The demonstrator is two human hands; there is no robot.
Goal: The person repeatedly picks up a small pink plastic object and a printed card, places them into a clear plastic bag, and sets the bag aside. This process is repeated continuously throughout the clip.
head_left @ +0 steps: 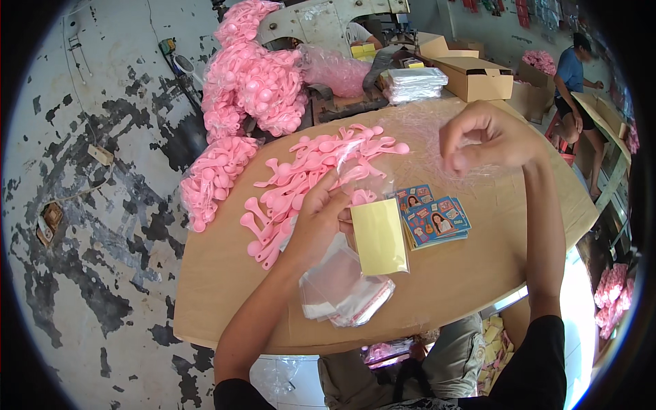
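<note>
A person's left hand (320,217) rests near the middle of the brown desk (225,287), its fingers pinching the top of a clear plastic bag (362,179) that stands over a yellow card (380,236) — the card lies just beside the palm, toward the near edge. The right hand (478,137) is raised over the far right part of the desk, fingers curled and pressed together on a thin sheet of clear film (424,137); what exactly they grip is hard to tell.

A loose heap of pink plastic spoons (307,171) spreads from the middle of the desk toward its far left edge, touching the left hand's fingertips. Just right of the yellow card sits a small stack of printed picture cards (436,220), blue-bordered. Near the front edge, below the left wrist, lies a pile of empty clear bags (345,287).

Beyond the far left corner, bags stuffed with pink spoons (256,82) are heaped high — one more bag of spoons (213,178) hangs at the left edge. Cardboard boxes (475,76) and a stack of clear packets (413,83) stand behind the far edge. Another person (574,89) works at the far right.
</note>
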